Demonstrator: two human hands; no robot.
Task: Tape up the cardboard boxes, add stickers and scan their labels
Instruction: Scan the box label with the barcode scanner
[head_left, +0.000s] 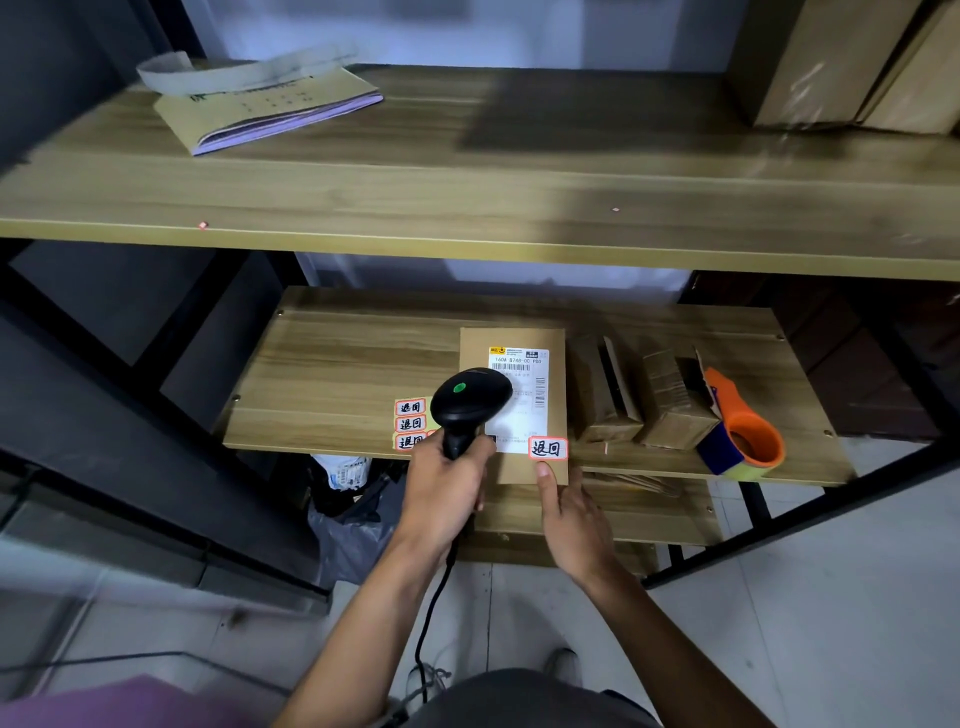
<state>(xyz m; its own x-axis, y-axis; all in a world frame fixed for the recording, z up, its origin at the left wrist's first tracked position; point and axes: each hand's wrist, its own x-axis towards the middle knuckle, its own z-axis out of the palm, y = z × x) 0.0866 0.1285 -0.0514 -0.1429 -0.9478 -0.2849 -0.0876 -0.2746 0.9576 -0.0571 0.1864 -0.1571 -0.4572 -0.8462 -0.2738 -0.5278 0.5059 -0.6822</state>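
Closest to me, two bare forearms reach up from 6 o'clock. My left hand (441, 499) is closed around the handle of a black scanner (470, 400), its cable (431, 613) hanging toward 6 o'clock. My right hand (571, 514) lays a straight thumb on the near edge of a flat cardboard box (511, 340); whether the other fingers grip underneath, I cannot tell. That box lies on the lower shelf (337, 364), overhanging its front edge, with a white label (519, 364) on top and a red-bordered sticker (547, 448) just above my thumb. At 9 o'clock of the scanner lies a sticker sheet (410, 423). At 3 o'clock of the box stand two small boxes (605, 395), then an orange tape dispenser (748, 436). On the upper shelf (467, 197), at 11 o'clock, lies a booklet (270, 109).
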